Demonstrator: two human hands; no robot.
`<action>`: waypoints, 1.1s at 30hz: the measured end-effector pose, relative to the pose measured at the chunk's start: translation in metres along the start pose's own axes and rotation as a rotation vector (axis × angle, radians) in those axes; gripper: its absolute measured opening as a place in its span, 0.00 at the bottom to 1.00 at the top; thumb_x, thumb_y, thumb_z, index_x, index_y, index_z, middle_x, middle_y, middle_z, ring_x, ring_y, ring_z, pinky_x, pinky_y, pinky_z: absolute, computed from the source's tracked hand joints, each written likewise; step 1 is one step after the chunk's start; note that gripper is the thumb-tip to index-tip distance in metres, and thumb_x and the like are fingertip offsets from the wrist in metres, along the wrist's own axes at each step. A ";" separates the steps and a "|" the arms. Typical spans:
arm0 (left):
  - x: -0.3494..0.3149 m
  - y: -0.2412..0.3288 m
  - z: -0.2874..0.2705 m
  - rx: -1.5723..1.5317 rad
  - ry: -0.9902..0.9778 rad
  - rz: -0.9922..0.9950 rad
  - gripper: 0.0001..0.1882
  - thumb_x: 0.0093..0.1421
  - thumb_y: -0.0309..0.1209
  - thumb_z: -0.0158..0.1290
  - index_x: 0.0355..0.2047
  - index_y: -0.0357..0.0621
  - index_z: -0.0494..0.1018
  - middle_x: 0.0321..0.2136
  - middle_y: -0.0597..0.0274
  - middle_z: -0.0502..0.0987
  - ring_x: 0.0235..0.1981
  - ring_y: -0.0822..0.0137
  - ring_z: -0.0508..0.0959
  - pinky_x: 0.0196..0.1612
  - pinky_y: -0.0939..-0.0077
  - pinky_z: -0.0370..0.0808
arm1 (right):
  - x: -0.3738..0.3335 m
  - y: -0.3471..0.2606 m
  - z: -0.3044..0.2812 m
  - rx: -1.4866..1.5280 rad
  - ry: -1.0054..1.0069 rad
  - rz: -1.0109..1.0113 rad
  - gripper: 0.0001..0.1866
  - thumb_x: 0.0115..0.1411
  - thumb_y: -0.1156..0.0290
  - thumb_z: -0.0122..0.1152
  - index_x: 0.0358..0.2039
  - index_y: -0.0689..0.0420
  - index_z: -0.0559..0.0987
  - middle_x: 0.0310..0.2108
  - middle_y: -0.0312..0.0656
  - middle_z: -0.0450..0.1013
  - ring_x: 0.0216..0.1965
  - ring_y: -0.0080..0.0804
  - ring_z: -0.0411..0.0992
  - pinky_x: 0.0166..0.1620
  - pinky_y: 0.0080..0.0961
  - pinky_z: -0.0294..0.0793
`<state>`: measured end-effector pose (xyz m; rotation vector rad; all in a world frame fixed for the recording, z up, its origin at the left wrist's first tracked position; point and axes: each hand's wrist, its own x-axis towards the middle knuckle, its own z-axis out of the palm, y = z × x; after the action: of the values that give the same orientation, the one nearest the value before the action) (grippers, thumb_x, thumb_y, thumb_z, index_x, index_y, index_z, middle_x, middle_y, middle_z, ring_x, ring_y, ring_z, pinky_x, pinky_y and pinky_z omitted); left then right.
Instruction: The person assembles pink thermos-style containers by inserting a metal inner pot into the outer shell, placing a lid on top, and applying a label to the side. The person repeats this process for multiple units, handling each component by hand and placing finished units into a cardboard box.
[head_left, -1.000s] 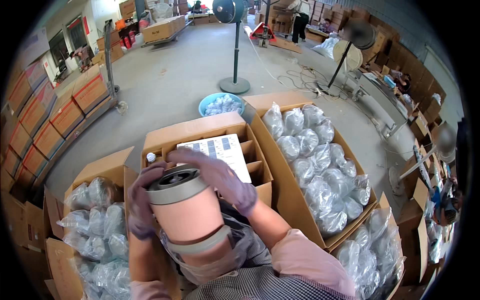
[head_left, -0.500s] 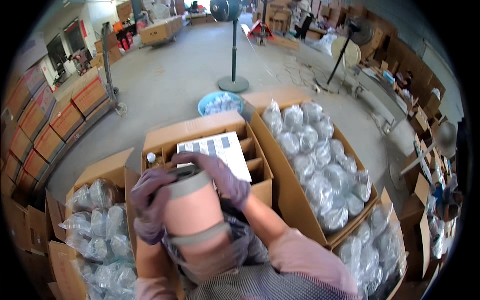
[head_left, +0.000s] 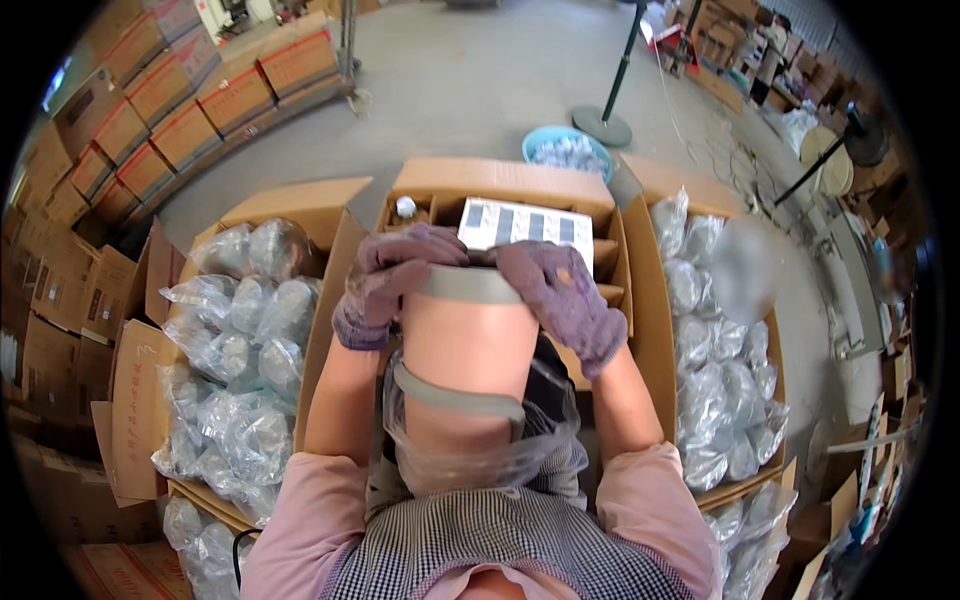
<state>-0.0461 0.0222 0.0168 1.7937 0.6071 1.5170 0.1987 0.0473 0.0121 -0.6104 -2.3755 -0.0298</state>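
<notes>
A large pink cylinder-shaped container [head_left: 468,345] with grey bands leans against my lap, its upper end pointing away from me. A clear plastic bag [head_left: 480,455] gathers loosely around its lower part. My left hand [head_left: 398,278], in a purple-grey work glove, is closed over the left side of the grey top rim. On the right side of that rim my gloved right hand [head_left: 565,300] is curled with its fingers over the edge. The fingertips and the container's opening are partly hidden. Just beyond stands a divided cardboard box [head_left: 505,178] with a white printed card box [head_left: 530,222] in it.
Cartons of bagged clear items stand at my left [head_left: 235,365] and right [head_left: 725,400]. A blue basin [head_left: 540,135] of small pale pieces sits on the floor beyond, near a fan stand [head_left: 602,125]. Stacked cartons [head_left: 180,105] line a cart at the far left.
My view has turned left and tipped downward. The pink container has come more upright in front of me, and both hands have settled on either side of its rim.
</notes>
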 end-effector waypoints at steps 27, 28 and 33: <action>-0.110 0.035 0.078 0.146 -0.024 -0.422 0.29 0.70 0.40 0.44 0.65 0.36 0.58 0.60 0.47 0.67 0.56 0.58 0.73 0.60 0.66 0.68 | 0.043 -0.045 -0.139 0.054 -0.594 0.238 0.18 0.56 0.54 0.62 0.32 0.58 0.81 0.31 0.48 0.79 0.36 0.46 0.78 0.43 0.34 0.76; -0.113 0.042 0.080 0.226 -0.003 -0.377 0.29 0.69 0.39 0.45 0.66 0.36 0.57 0.60 0.47 0.67 0.55 0.57 0.74 0.59 0.66 0.69 | 0.045 -0.042 -0.139 0.023 -0.631 0.274 0.18 0.56 0.54 0.61 0.33 0.58 0.81 0.31 0.48 0.79 0.36 0.47 0.78 0.43 0.34 0.76; -0.120 0.086 0.114 0.694 -0.030 -0.442 0.46 0.57 0.48 0.62 0.66 0.32 0.56 0.37 0.41 0.72 0.33 0.46 0.75 0.41 0.58 0.76 | 0.011 0.039 -0.098 -0.311 -0.835 -0.092 0.15 0.60 0.58 0.56 0.41 0.52 0.81 0.43 0.45 0.76 0.46 0.42 0.75 0.49 0.35 0.75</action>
<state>0.0335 -0.1456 -0.0030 1.9702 1.5400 1.0319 0.2685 0.0695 0.0895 -0.7583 -3.2453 -0.2276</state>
